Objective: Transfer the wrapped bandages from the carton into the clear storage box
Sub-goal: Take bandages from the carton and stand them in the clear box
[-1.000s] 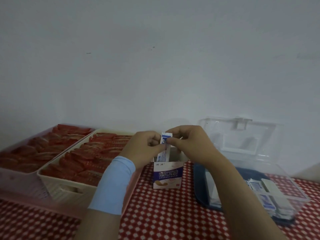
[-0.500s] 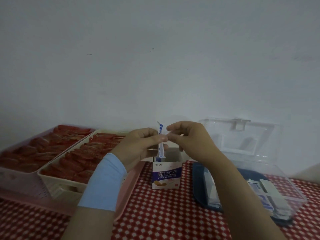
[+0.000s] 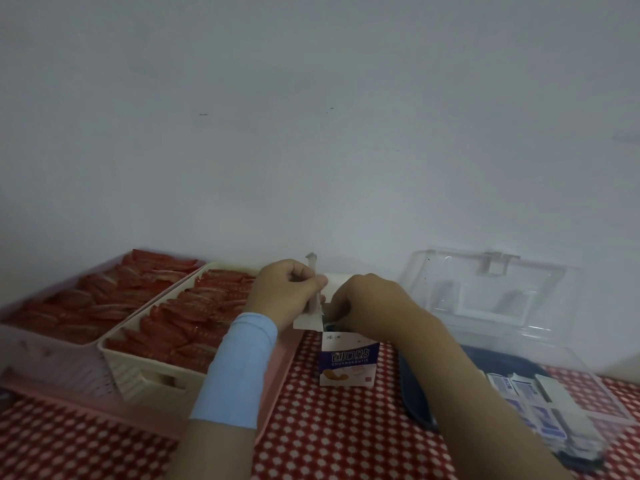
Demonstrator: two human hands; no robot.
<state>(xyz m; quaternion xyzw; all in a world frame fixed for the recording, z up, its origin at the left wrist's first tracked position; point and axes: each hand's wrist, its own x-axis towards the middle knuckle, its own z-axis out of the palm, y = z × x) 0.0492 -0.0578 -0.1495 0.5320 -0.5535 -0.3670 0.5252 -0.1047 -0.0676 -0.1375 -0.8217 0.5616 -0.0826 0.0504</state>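
A wrapped bandage (image 3: 311, 265) is pinched upright by the left hand (image 3: 285, 294), fingers clamped on it, just above the carton (image 3: 348, 362) on the counter (image 3: 329, 431). The right hand (image 3: 369, 299) is sunk in the carton's mouth, fingers seemingly curled; their grip cannot be told.

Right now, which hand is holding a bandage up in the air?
The left hand, with the blue cuff: it pinches a bandage upright above the carton. The right hand is down at the carton's top.

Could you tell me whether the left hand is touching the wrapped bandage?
Touching: the head view shows the left hand gripping the wrapped bandage, top end protruding.
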